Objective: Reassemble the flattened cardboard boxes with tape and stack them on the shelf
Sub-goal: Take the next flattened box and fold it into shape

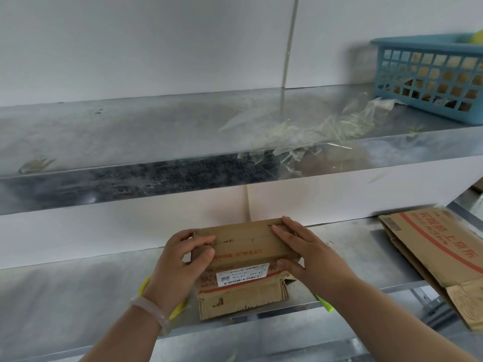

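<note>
A small brown cardboard box (243, 259) with a white shipping label and red print stands on the lower metal shelf (78, 291), its bottom flaps hanging loose toward me. My left hand (183, 259) grips the box's left end, fingers curled over the top edge and thumb on the front. My right hand (305, 253) lies on the right end with straight fingers on top and the thumb against the front. A flattened cardboard box (433, 257) with red print lies on the same shelf at the right, overhanging the edge.
The upper metal shelf (130, 142) carries crumpled clear tape strips (300, 131) and a blue plastic basket (431, 71) at the far right. A yellow-green object (325, 304) shows under my wrists at the lower shelf's front edge. A white wall stands behind.
</note>
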{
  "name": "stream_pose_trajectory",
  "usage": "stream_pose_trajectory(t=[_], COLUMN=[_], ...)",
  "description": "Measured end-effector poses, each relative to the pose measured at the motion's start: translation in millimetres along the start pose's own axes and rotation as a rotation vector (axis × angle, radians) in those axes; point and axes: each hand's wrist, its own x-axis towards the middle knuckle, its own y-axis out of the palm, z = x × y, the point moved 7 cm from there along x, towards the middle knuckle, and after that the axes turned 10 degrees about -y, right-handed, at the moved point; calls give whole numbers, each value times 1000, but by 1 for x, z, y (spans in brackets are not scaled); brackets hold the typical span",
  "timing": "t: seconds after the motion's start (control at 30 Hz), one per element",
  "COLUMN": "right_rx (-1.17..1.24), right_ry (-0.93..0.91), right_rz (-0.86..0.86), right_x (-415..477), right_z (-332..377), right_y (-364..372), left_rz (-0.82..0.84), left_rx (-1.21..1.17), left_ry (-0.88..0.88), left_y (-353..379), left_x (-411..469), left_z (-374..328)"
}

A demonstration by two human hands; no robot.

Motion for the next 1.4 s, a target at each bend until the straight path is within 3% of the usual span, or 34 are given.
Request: stream_pose_trajectory(t=[0.33,0.47,0.87,1.07,1.17,1.27,1.4], right_rx=[-55,-49,-26,-57,-122,-236,-90], right_ry=[-97,-31,44,93,76,9,-1], right_rz=[-172,-77,-104,-59,-114,-145,-88], right_x=[-7,0,-22,-24,-22,-22,-22], right_z=[2,-4,-32,-31,-29,-24,-24], right_y=[-10,-3,2,13,7,5,11], left_rz=[-2,7,124,88,58,128,150], left_rx=[32,45,272,367,542,705,713], left_ry=[-6,-27,-1,44,196,404,406], left_y=[0,4,47,48,50,66,69], left_x=[3,7,14,11,11,3,4], left_z=[2,1,3,12,-1,-15,-8])
